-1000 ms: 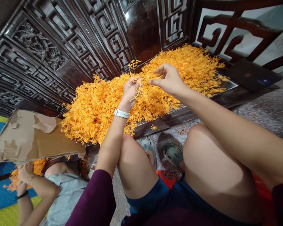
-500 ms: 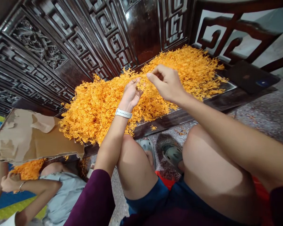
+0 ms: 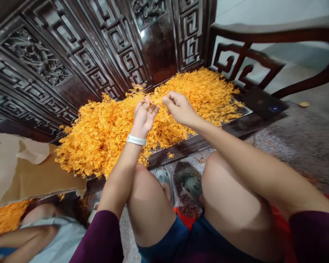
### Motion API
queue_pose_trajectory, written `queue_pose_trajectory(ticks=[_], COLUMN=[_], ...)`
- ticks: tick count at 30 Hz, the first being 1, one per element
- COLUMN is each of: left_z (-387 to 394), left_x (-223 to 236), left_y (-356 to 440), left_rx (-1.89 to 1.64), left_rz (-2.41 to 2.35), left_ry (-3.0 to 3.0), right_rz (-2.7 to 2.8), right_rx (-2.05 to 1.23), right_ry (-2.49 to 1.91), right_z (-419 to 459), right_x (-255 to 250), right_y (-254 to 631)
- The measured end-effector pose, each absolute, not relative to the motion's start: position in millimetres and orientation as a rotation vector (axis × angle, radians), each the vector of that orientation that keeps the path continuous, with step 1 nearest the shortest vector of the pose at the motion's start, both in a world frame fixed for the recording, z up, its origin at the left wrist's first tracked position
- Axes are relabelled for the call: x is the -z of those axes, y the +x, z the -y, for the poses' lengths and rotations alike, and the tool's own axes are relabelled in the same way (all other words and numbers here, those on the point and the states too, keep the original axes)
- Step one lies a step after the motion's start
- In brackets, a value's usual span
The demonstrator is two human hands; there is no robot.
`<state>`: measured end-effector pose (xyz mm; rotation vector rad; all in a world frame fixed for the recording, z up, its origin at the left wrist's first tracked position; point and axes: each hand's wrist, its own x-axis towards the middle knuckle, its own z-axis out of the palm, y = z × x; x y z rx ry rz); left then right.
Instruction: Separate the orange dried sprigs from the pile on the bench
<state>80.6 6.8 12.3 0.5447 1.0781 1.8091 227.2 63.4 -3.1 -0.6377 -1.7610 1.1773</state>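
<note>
A long heap of small orange, branching, flower-like pieces (image 3: pixel 104 135) covers the seat of a dark wooden bench. Above its middle, my left hand (image 3: pixel 144 115), with a white band at the wrist, pinches an orange piece (image 3: pixel 155 98) between thumb and forefinger; its other fingers are loosely spread. From the right, my right hand (image 3: pixel 181 109) is closed in a pinch at the other end of that orange stuff. Thin orange strands run between the two hands. Exactly how many pieces are held is blurred.
Behind the heap rises a carved bench back (image 3: pixel 120 47), with an armrest (image 3: pixel 246 44) at right. A dark flat object (image 3: pixel 264 102) lies at the seat's right end. Cardboard (image 3: pixel 46 171) sits at left, beside another person's arm (image 3: pixel 30 237) and more orange pieces. My knees are below.
The head view has shifted, so the bench sits lower and further left. Both hands remain pinched together over the heap, my left fingers more spread. The other person's hand has left the view.
</note>
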Motion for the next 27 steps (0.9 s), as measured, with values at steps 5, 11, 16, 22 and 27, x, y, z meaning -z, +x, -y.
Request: queue_pose_trajectory(ticks=[5,11,16,22,27], left_z=[-33,-33,-18,-15,-16], left_x=[-28,-19,-5,-5,0], left_y=[96,131,128,123,132], left_rx=[-1.895,-1.745,-1.628,-1.551,-1.584], left_rz=[-1.006,-1.087,-1.089,-0.956,-1.01], left_ry=[0.382,0.491,0.65,0.681,0.795], right_rz=[1.425,1.386,1.465,1.534,1.562], right_rx=[-1.382,-1.258,-1.242,-1.261,-1.201], right_ry=[-0.686,-0.72,-0.679,-0.673,-0.666], right_z=[-77,-86,-83,-86,-86], right_x=[6,11,5,1,6], right_y=[226,235,252,268,266])
